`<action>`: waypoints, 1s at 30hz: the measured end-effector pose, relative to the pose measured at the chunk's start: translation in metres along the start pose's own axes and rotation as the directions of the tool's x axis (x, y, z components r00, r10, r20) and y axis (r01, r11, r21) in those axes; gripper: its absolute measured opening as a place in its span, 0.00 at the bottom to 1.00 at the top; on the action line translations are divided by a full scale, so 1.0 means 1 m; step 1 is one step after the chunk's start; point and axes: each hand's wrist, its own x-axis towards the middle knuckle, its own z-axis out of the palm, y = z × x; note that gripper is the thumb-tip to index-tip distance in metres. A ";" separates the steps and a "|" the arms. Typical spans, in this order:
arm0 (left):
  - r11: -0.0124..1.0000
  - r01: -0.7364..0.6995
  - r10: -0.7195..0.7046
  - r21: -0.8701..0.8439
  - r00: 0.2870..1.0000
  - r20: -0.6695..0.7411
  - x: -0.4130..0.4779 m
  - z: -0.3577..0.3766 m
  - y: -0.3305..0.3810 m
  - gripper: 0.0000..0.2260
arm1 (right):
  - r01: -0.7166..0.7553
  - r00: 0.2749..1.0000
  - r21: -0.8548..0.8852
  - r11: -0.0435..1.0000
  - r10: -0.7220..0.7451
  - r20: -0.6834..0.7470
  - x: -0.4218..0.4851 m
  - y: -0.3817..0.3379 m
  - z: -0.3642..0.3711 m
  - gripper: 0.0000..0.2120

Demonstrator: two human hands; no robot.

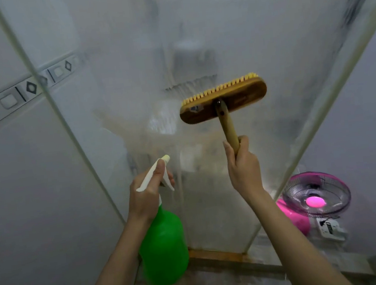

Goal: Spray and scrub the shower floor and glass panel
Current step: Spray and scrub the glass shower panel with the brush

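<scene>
Right hand (243, 161) is wrapped tight round the wooden handle of the scrub brush (223, 102), thumb side up. The brush head is up high with its yellow bristles turned into the glass panel (193, 36). From here they look to be touching the glass, though I can't swear to how hard they're pressed.

Left hand (147, 189) has the green spray bottle (164, 248) by its white trigger head. Fingers are curled round the neck and the nozzle points up toward the glass, just left of the brush. Can't tell if the trigger is actually squeezed.

So I'd call this the glass part of the job, scrub and spray going together. The panel is cloudy pretty much all over, with streaky marks just above the brush, so plenty of it looks undone.

Next move, I reckon: drag the brush across or down in overlapping passes with the bristles flat on the glass, and mist ahead of it with the bottle.

The shower floor (210, 282) is way down at the bottom of the view, well apart from both tools, and I'd guess it comes later. A pink fan (316, 194) sits low on the right beyond the glass edge.
</scene>
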 end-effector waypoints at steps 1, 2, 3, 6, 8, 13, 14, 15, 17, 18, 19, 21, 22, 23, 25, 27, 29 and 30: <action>1.000 0.014 -0.014 -0.004 1.000 -0.010 -0.003 0.007 0.004 0.27 | 0.021 1.000 0.032 0.999 -0.021 -0.004 0.004 0.000 -0.005 0.12; 1.000 0.024 -0.024 -0.010 0.999 -0.027 -0.005 0.015 0.007 0.27 | 0.044 0.999 0.061 0.997 -0.044 -0.007 0.006 0.002 -0.008 0.12; 0.999 0.029 -0.030 -0.015 0.998 -0.049 -0.009 0.022 0.008 0.26 | 0.069 0.998 0.082 0.994 -0.068 -0.012 0.005 0.006 -0.011 0.13; 0.999 0.007 -0.010 -0.036 0.997 -0.078 -0.019 0.040 0.009 0.26 | 0.182 0.983 0.092 0.979 -0.179 -0.042 -0.006 0.022 -0.017 0.23; 0.999 -0.016 0.013 -0.043 0.998 -0.053 -0.022 0.051 0.007 0.25 | 0.299 0.951 -0.013 0.954 -0.299 -0.076 -0.013 0.031 -0.018 0.25; 1.000 -0.030 0.030 -0.002 1.000 0.007 -0.019 0.072 0.006 0.29 | 0.334 0.927 -0.230 0.914 -0.363 -0.095 -0.013 0.046 -0.018 0.24; 1.000 -0.017 0.017 -0.010 1.000 -0.001 -0.015 0.074 0.003 0.30 | 0.329 0.923 -0.262 0.907 -0.368 -0.113 -0.015 0.050 -0.014 0.25; 1.000 -0.009 0.009 -0.025 1.000 -0.017 -0.012 0.074 -0.001 0.30 | 0.323 0.917 -0.289 0.901 -0.374 -0.140 -0.018 0.055 -0.009 0.25; 0.997 -0.023 0.021 -0.071 0.999 -0.036 -0.005 0.072 -0.016 0.30 | 0.311 0.909 -0.304 0.900 -0.375 -0.181 -0.023 0.063 -0.002 0.26; 0.995 -0.043 0.040 -0.085 0.998 -0.038 -0.002 0.070 -0.025 0.29 | 0.317 0.902 -0.307 0.897 -0.385 -0.195 -0.022 0.064 0.001 0.26; 0.994 -0.071 0.068 -0.086 0.997 -0.041 0.000 0.069 -0.032 0.29 | 0.328 0.892 -0.312 0.892 -0.401 -0.208 -0.018 0.061 0.002 0.26; 0.991 -0.119 0.116 -0.065 0.992 -0.051 0.004 0.068 -0.046 0.27 | 0.349 0.870 -0.316 0.882 -0.430 -0.242 -0.003 0.041 0.003 0.26; 0.988 -0.142 0.139 -0.060 0.989 -0.051 0.007 0.068 -0.053 0.26 | 0.367 0.855 -0.312 0.876 -0.450 -0.259 0.006 0.031 0.004 0.26; 0.985 -0.158 0.155 -0.064 0.987 -0.046 0.010 0.069 -0.060 0.25 | 0.388 0.839 -0.313 0.867 -0.473 -0.268 0.013 0.022 0.006 0.27; 0.982 -0.151 0.150 -0.110 0.988 -0.020 0.016 0.069 -0.076 0.25 | 0.389 0.836 -0.343 0.855 -0.485 -0.258 0.011 0.023 0.020 0.28; 0.977 -0.131 0.134 -0.169 0.991 0.009 0.019 0.067 -0.094 0.26 | 0.365 0.871 -0.355 0.860 -0.451 -0.197 -0.021 0.055 0.048 0.30; 0.965 -0.135 0.145 -0.226 0.989 0.026 0.017 0.062 -0.119 0.27 | 0.317 0.912 -0.339 0.886 -0.383 -0.148 -0.074 0.103 0.085 0.34; 0.960 -0.130 0.142 -0.250 0.989 0.031 0.017 0.060 -0.127 0.27 | 0.287 0.933 -0.337 0.897 -0.341 -0.113 -0.093 0.120 0.097 0.35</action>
